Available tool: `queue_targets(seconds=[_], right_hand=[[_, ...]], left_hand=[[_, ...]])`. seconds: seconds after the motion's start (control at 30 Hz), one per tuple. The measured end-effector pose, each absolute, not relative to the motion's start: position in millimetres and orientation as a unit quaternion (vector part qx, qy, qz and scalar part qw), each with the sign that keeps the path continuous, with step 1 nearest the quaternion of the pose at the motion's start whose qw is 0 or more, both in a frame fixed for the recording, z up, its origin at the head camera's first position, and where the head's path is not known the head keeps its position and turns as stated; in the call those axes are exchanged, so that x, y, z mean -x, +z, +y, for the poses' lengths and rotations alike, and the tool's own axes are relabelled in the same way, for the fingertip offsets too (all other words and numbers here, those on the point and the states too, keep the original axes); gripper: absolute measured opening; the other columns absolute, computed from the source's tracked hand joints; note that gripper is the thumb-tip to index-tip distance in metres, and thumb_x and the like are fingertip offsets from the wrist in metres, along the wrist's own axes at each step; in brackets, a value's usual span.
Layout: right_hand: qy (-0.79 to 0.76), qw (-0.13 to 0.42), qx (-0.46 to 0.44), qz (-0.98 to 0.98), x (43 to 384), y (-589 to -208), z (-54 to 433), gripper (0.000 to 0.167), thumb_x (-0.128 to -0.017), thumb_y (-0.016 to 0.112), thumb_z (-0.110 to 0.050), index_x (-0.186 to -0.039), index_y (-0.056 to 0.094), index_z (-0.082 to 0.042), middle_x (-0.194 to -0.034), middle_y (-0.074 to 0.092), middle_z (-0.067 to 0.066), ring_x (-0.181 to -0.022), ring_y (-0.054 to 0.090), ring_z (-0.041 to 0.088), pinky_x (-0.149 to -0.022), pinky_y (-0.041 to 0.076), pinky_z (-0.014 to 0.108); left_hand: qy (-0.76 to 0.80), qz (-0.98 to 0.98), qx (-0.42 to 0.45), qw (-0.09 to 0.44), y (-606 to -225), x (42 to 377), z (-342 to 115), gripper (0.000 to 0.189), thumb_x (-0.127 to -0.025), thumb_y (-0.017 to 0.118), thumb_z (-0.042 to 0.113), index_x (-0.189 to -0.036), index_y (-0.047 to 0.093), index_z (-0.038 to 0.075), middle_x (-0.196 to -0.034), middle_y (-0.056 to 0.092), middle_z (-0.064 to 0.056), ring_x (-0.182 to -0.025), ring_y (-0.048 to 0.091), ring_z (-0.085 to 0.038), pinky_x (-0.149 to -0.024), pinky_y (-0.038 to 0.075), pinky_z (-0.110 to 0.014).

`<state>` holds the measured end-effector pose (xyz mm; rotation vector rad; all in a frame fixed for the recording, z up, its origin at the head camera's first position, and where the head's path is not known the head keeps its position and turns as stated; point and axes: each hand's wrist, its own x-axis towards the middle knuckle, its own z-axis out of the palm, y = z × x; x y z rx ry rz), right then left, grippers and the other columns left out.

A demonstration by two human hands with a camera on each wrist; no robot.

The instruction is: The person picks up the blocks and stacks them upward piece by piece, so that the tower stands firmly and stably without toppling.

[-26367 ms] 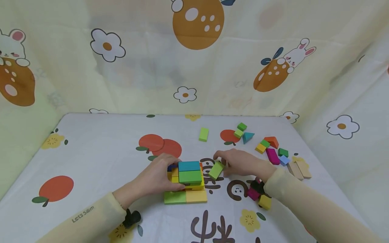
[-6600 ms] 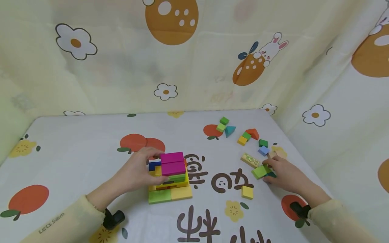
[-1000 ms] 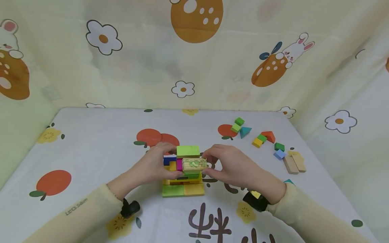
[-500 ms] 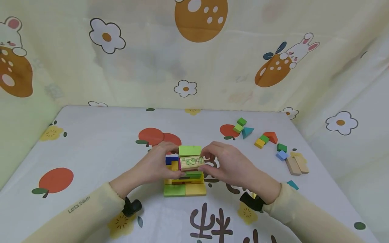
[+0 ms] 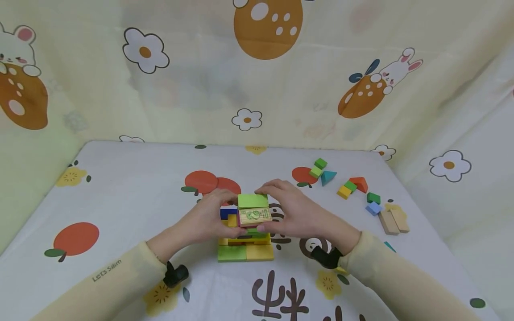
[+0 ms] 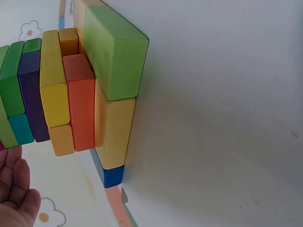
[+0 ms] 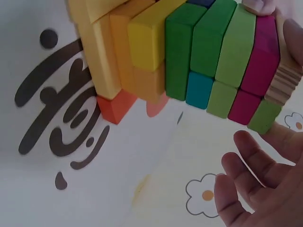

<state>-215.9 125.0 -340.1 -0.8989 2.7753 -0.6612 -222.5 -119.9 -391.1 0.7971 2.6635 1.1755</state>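
Observation:
A tower of coloured wooden blocks point(image 5: 231, 253) stands mid-table. Its top layer pairs a lime green block point(image 5: 253, 201) at the back with a plain wood block point(image 5: 254, 216) printed in green at the front. Magenta blocks point(image 7: 244, 106) lie just under them. My left hand point(image 5: 206, 217) steadies the tower from the left, thumb at the front and fingers behind. From the right, my right hand point(image 5: 299, 211) pinches the top pair front to back; in the right wrist view its thumb point(image 7: 294, 40) is against the wood block and its index finger meets the lime one.
Toward the back right lie loose blocks: small green cubes point(image 5: 316, 172), a teal triangle point(image 5: 328, 177), a red-orange arch point(image 5: 359, 183), a light blue block point(image 5: 373, 208) and two plain wood blocks point(image 5: 388, 222). A yellow block is mostly hidden under my right wrist.
The printed wood block, earlier loose on the right, has slid left into line with the lime block on top. My right hand shifted from its right end to span both blocks.

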Motion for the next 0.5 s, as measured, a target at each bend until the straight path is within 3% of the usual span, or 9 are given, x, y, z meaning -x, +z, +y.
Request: queue_targets(seconds=[0.17,0.5], right_hand=[[-0.228,0.071,0.298,0.924,218.9,-345.6,121.6,0.064,-0.084,0.082,-0.041,-0.136,0.059,-0.010,-0.144,0.053,0.009,-0.133,0.050,0.027,-0.108,0.048,0.052],[-0.224,0.076,0.298,0.925,221.7,-347.0,119.8,0.061,-0.084,0.081,-0.040,-0.132,0.059,-0.010,-0.139,0.056,0.006,-0.126,0.053,0.024,-0.106,0.050,0.048]], left_hand=[[0.390,0.879,-0.269,0.056,-393.0,222.7,-120.0,0.057,-0.076,0.090,0.030,-0.123,0.066,0.008,-0.123,0.066,-0.006,-0.118,0.059,-0.026,-0.102,0.053,-0.049],[0.393,0.876,-0.275,0.054,-392.8,223.0,-120.8,0.058,-0.077,0.090,0.030,-0.124,0.066,0.007,-0.124,0.066,-0.007,-0.119,0.060,-0.028,-0.103,0.053,-0.050]])
